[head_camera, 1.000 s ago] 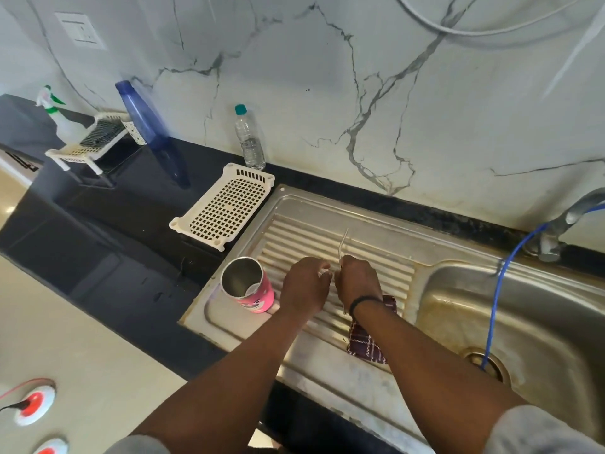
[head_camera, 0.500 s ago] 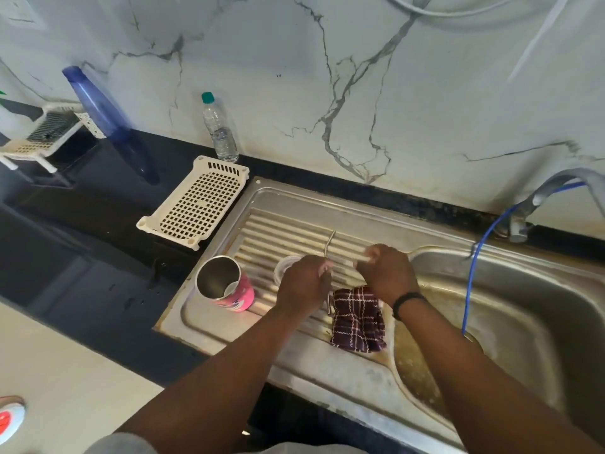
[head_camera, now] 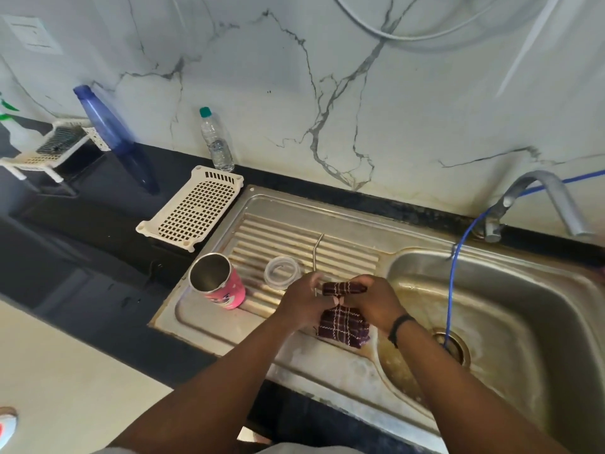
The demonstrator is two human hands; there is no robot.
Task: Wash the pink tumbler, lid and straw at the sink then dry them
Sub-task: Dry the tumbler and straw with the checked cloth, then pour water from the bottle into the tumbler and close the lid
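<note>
Both hands meet over the ribbed drainboard (head_camera: 343, 253) of the steel sink, just left of the basin (head_camera: 510, 322). The left hand (head_camera: 302, 303) has its fingers curled round the lower end of the metal straw (head_camera: 317, 253); the straw rises from the hand toward the wall and bends near its top. The right hand (head_camera: 373, 303) grips a dark checked cloth (head_camera: 343, 324), its fingers curled round the upper fold. Part of the cloth is bunched into a roll between the two hands, just beside the lower end of the straw; whether the roll encloses the straw cannot be determined. The rest of the cloth hangs below the hands onto the drainboard.

The pink tumbler (head_camera: 222, 286) stands on the drainboard to the left of the left hand, apart from it, mouth open and tilted toward the camera. The clear lid (head_camera: 282, 271) lies flat on the ribs between the tumbler and the left hand, near the hand but not touching it.

A white perforated tray (head_camera: 193, 208) rests on the dark desk (head_camera: 82, 231) left of the sink. A small clear bottle (head_camera: 216, 142) and a blue bottle (head_camera: 111, 136) stand against the marble wall. A blue hose (head_camera: 453, 283) runs from near the tap (head_camera: 537, 198) into the drain.
</note>
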